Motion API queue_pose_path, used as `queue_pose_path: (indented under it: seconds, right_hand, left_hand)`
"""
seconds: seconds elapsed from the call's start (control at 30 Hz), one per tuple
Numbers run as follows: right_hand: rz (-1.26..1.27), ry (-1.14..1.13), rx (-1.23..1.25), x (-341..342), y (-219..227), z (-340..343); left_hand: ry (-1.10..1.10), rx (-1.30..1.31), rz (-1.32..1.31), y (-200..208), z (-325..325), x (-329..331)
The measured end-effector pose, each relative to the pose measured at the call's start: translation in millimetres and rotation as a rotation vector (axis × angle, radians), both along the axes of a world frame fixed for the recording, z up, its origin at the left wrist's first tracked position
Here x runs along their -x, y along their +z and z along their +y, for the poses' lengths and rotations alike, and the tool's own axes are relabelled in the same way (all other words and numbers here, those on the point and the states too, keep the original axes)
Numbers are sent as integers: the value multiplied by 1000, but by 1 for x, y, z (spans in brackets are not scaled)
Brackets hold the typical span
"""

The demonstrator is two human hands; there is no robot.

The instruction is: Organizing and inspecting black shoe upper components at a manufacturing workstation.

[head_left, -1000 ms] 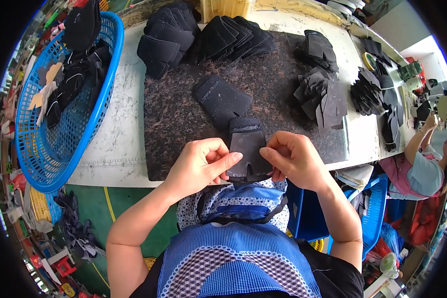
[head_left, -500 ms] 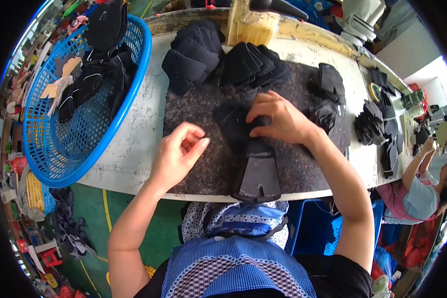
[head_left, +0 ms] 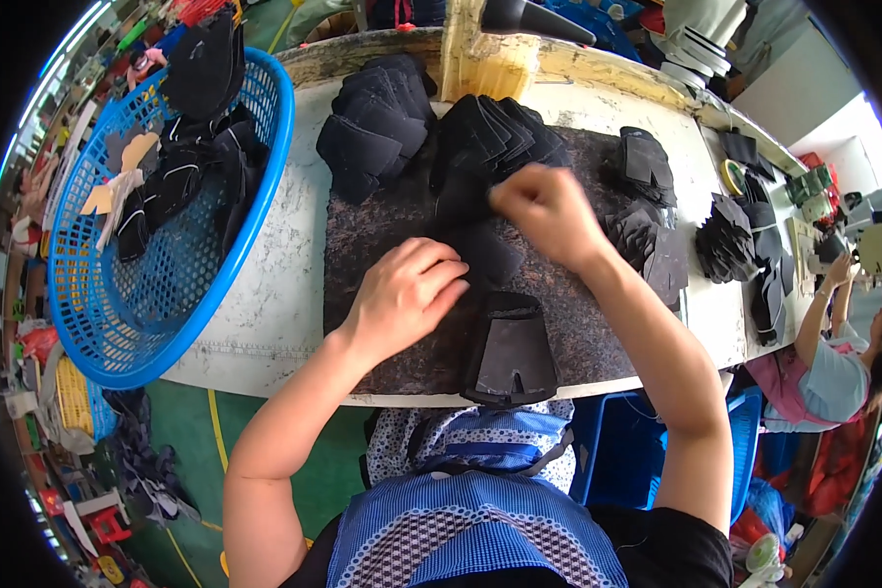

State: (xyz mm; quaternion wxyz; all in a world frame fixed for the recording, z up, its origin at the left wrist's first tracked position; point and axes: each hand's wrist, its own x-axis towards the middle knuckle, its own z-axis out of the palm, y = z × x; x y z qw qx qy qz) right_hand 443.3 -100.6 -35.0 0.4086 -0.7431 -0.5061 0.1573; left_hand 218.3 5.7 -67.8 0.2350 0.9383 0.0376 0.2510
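Observation:
Near the middle of the dark mottled board (head_left: pixel 392 353), my left hand (head_left: pixel 402 294) has its fingers bent and closed at the edge of a flat black piece (head_left: pixel 485 250), slightly blurred. My right hand (head_left: pixel 551 214), smeared by motion, is curled with its fingertips at another black piece (head_left: pixel 461 193). That piece lies at the front of a fanned stack of black pieces (head_left: pixel 500 132). Below my hands, close to the table's front edge, sits a small pile of tapered black pieces (head_left: pixel 512 353) with a notch in the lower end.
A blue plastic basket (head_left: pixel 276 186) with black parts stands at the left. More black stacks lie at the back left (head_left: pixel 374 127) and along the right (head_left: pixel 647 167). A yellowish block (head_left: pixel 485 69) stands at the back. A co-worker (head_left: pixel 813 382) sits at the far right.
My left hand has moved right and forward to the black piece. My right hand has shifted slightly right, from the middle piece to the front of the fanned stack.

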Motion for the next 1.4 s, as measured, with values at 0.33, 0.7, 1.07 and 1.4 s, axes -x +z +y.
queue_pose_path:
  seconds: [0.33, 0.7, 1.07, 1.4]
  right_hand:
    - [-494, 178, -173, 85, 17, -161]
    - [-551, -517, -100, -53, -5, -187]
    - [-90, -172, -274, 19, 6, -212]
    - [609, -178, -402, 15, 12, -211]
  left_hand:
    - [94, 47, -106, 20, -3, -18]
    - [-585, 73, -163, 51, -103, -7]
    - [-296, 329, -61, 54, -80, 30]
    - [-320, 441, -43, 73, -98, -4]
